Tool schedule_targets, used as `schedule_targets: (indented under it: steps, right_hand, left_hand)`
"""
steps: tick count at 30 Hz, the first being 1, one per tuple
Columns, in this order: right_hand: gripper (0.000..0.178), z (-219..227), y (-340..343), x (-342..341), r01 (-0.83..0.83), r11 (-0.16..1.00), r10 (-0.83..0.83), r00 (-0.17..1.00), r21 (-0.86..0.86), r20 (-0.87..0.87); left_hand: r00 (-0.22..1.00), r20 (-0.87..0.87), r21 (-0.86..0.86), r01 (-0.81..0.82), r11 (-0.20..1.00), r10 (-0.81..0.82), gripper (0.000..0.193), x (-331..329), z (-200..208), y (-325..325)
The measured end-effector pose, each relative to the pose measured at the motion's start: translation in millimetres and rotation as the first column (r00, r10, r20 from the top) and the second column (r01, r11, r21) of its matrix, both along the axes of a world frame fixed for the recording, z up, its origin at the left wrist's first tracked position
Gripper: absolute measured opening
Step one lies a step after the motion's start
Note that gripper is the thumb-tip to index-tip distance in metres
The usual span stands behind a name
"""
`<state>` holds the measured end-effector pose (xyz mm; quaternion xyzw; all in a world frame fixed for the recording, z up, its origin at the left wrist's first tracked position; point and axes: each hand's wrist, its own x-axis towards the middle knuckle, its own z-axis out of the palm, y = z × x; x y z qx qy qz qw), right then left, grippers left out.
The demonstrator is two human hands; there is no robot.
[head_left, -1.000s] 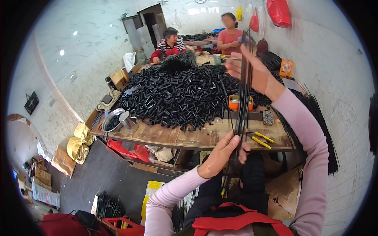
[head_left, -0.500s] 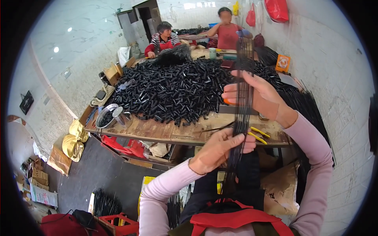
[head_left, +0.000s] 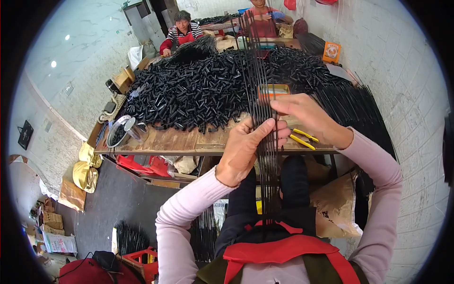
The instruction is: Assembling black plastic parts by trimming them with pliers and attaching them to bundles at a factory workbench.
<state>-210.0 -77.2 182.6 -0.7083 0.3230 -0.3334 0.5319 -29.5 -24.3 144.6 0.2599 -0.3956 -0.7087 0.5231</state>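
My left hand point(head_left: 248, 144) is closed round a bundle of long thin black rods point(head_left: 267, 165), its thumb across the front. The bundle stands nearly upright before me; the upper ends fan apart, and the lower end reaches down to my lap. Beside its right edge is my right hand point(head_left: 312, 113), fingers stretched toward the rods with the tips at the outermost one. Whether they touch it I cannot tell. Yellow-handled pliers point(head_left: 302, 139) lie on the wooden table point(head_left: 198, 142) just below my right hand. Behind the rods sits an orange-rimmed box point(head_left: 281, 89).
A wide heap of short black tubes point(head_left: 189, 92) covers much of the table. More black rods point(head_left: 350, 109) lie at the right. A metal bowl point(head_left: 116, 132) and a clear jar point(head_left: 137, 131) stand at the left edge. Two people point(head_left: 182, 33) are at the far side.
My view has tilted down. The left hand still grips the rods, which have spread at the top. My right hand has moved from behind the bundle to its right side.
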Motion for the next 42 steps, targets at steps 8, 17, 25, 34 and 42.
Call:
schedule_targets:
  steps: [8, 17, 25, 34, 42]
  right_hand:
    - [0.035, 9.6, -58.3, -138.6, -0.136, 0.844, 0.017, 0.974, 0.519, 0.227]
    - [0.039, -80.5, -130.2, -303.4, 0.367, 0.474, -0.867, 0.355, -0.800, -0.350]
    - [0.054, -170.6, -162.9, -323.5, 0.095, 0.260, -0.945, 0.228, -0.961, -0.233]
    - [0.052, -8.4, -49.4, -20.5, -0.371, 0.846, 0.088, 0.806, 0.384, 0.586]
    - [0.040, 4.6, -47.2, -4.1, -0.273, 0.904, 0.099, 0.883, 0.330, 0.458]
  left_hand:
    - [0.974, 0.050, 0.045, 0.219, 0.975, -0.222, 0.049, 3.6, 9.4, 33.1]
    - [0.968, 0.030, -0.041, 0.252, 0.967, -0.251, 0.052, -6.6, -8.7, 22.4]
    - [0.959, 0.135, -0.076, 0.260, 0.962, -0.249, 0.045, -13.5, 4.6, 7.9]
    - [0.950, 0.007, 0.078, 0.312, 0.947, -0.314, 0.048, -5.0, -8.5, -11.7]
    - [0.941, 0.111, -0.053, 0.328, 0.943, -0.321, 0.052, 0.0, -5.3, -33.3]
